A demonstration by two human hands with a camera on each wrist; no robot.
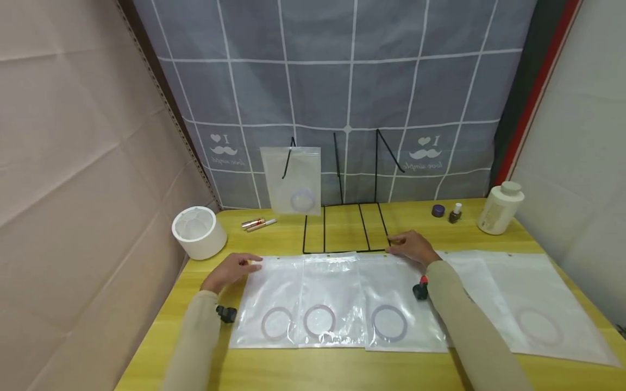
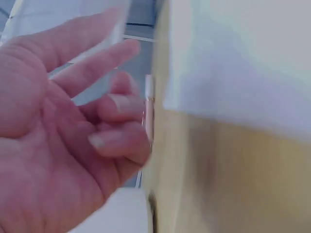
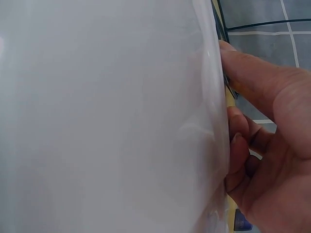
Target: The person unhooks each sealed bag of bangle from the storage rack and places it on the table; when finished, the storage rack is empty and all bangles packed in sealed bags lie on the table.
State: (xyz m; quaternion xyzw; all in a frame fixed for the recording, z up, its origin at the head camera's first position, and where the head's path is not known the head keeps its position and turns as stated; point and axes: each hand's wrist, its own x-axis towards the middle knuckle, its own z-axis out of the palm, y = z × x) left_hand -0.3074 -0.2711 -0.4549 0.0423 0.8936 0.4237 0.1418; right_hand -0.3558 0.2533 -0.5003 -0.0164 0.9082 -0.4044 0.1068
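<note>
Three clear plastic bags lie side by side on the table: a left bag point(image 1: 271, 285), a middle bag point(image 1: 337, 282) and a third bag point(image 1: 391, 290). A ring shape shows near each one's lower end. At the left bag's top corner, my left hand point(image 1: 232, 270) has spread, loosely bent fingers; its wrist view shows this hand point(image 2: 73, 111) holding nothing. My right hand point(image 1: 413, 247) is at the third bag's top edge, beside the black wire rack point(image 1: 335, 252). In its wrist view, the right hand's fingers point(image 3: 238, 150) are bent against the plastic edge.
Another clear bag point(image 1: 303, 163) hangs on a rack hook. More bags point(image 1: 518, 288) lie at the right. A white pot point(image 1: 193, 239) and small tubes point(image 1: 258, 224) stand or lie left. At the back right are a purple cap point(image 1: 438, 210), a small bottle point(image 1: 455, 213) and a white bottle point(image 1: 500, 209).
</note>
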